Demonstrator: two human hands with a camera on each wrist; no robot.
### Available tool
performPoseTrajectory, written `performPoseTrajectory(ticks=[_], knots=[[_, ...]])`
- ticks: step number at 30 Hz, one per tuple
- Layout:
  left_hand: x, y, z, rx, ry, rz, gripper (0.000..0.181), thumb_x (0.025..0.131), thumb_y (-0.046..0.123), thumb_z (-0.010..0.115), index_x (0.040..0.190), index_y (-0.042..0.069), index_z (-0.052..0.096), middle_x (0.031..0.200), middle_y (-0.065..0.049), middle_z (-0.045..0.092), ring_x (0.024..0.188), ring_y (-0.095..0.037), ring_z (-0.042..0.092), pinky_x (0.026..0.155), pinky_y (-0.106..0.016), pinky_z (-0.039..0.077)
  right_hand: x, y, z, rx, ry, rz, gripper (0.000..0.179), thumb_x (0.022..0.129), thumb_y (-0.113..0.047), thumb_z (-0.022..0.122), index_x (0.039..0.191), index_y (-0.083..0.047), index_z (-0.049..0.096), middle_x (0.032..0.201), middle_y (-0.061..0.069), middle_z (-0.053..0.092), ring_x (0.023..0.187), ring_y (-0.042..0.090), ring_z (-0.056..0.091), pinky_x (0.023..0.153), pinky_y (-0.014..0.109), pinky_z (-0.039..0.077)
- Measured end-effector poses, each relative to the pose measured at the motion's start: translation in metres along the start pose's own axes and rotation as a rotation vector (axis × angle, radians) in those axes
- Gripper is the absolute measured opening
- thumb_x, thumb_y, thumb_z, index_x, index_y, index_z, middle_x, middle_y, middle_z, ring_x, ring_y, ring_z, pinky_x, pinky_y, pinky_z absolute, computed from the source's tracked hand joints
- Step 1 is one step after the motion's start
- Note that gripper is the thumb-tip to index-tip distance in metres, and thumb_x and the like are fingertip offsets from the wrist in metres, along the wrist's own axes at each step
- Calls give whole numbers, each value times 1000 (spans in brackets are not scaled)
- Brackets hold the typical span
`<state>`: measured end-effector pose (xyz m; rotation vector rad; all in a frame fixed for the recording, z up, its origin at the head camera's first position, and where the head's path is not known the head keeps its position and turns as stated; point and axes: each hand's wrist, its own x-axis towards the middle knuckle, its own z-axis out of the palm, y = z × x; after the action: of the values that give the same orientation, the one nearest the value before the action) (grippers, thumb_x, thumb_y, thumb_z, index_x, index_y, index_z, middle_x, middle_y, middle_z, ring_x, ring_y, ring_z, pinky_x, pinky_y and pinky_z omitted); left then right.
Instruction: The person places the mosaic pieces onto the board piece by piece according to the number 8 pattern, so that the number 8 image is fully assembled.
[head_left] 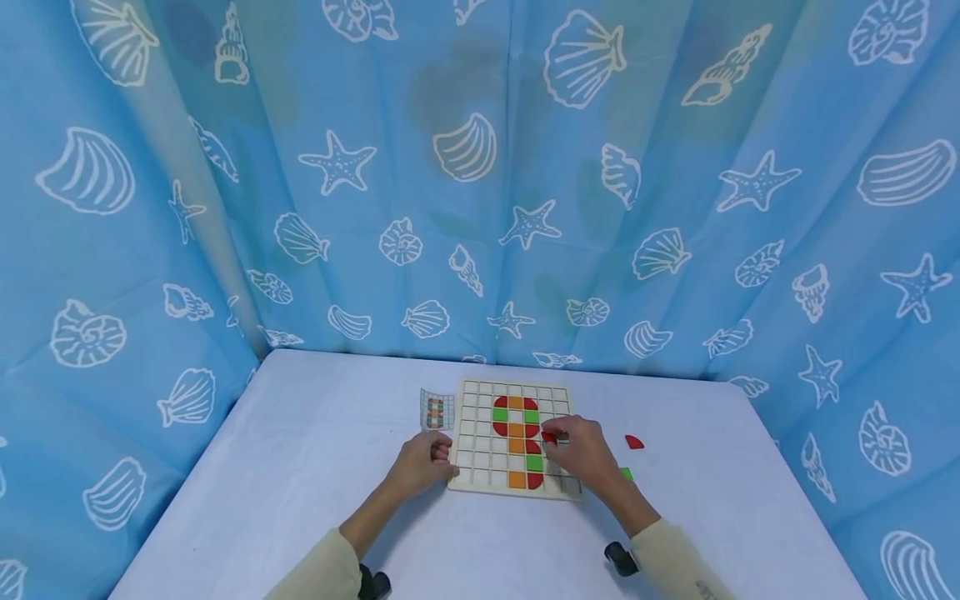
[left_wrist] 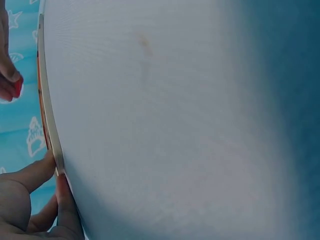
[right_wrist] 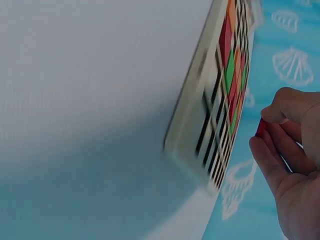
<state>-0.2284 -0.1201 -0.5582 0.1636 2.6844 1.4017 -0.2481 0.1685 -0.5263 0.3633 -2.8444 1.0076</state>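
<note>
A pale wooden grid board (head_left: 480,446) lies on the table, with red, orange and green pieces set in its squares. My left hand (head_left: 420,462) is at the board's near left corner; in the left wrist view its thumb (left_wrist: 42,170) and a finger pinch the edge. Over the board's right side, my right hand (head_left: 585,454) holds a small red piece (right_wrist: 260,128) between thumb and fingertips. That piece is clear of the board in the right wrist view. Its full outline is hidden by the fingers.
A small card (head_left: 437,410) printed with a coloured grid pattern lies left of the board. To the right are a loose red rounded piece (head_left: 634,442) and a green piece (head_left: 626,473), partly behind the right wrist. A blue shell-print curtain (head_left: 465,217) surrounds the white table (head_left: 300,433).
</note>
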Motion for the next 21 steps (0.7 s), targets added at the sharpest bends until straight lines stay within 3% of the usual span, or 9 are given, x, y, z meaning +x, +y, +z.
performPoseTrajectory(ticks=[7,11,16,21], knots=[[0,4,0,-1,5,-28,39,78,11,81,111,2,61,88,-2,55,81,-16,52,68,-26,47,-10,-25,19,-26,-47,-131,35,78,-15,82,112,-11,74,107,0,68,96,14,60,79,30,55],[0,4,-1,20,15,-12,39,77,10,82,109,1,61,87,-2,54,80,-16,52,67,-25,46,-15,-36,29,-49,-70,-215,33,78,-15,81,109,-10,75,104,-2,70,92,12,59,78,26,53],[0,4,-1,38,24,1,39,76,10,82,108,0,62,87,-2,54,80,-15,51,67,-25,45,-21,-47,39,-59,-120,-252,34,76,-14,82,109,-8,75,102,-1,70,87,10,58,74,22,52],[-2,3,-1,37,14,5,40,76,10,82,109,0,62,87,-2,54,80,-15,52,67,-26,46,-24,-49,45,-132,-139,-274,34,76,-17,83,108,-9,75,99,-1,71,88,11,60,78,27,53]])
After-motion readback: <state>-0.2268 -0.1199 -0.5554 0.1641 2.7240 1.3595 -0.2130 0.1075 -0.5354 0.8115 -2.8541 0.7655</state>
